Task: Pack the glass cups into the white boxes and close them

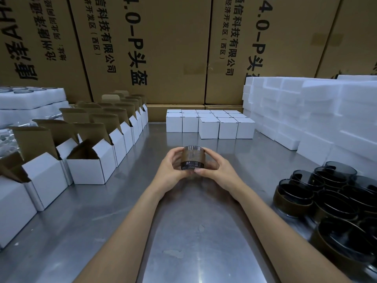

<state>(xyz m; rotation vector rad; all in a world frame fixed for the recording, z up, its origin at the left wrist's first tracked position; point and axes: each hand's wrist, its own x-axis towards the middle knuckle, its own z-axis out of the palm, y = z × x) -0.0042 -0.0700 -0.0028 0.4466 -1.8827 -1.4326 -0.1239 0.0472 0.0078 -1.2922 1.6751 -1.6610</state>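
Above the middle of the metal worktop [195, 231] you hold one glass cup [192, 158] between both hands, a little over the surface. Your left hand [172, 170] curls around its left side, and your right hand [219, 170] curls around its right side, with the thumb under the lower edge. So each grip is clamped on the cup. This cup is dark smoky glass with a brown band around its wall, and it stands about upright, the rim up.

On your left, the open white boxes [89, 160] stand in rows that go away from you, their brown inner flaps lifted up. The nearest ones are just beside your left forearm.

Far ahead, at the back of the worktop, the closed white boxes [210, 124] stand tightly together in a block.

On your right, near the worktop edge, more glass cups [330, 193] of the same kind wait in a group, touching one another. Behind them, white foam blocks [306, 113] are stacked high.

At the far left, a white foam tray [30, 99] holds more glasses. Behind everything, big brown cartons [167, 48] with black print stand like a wall.
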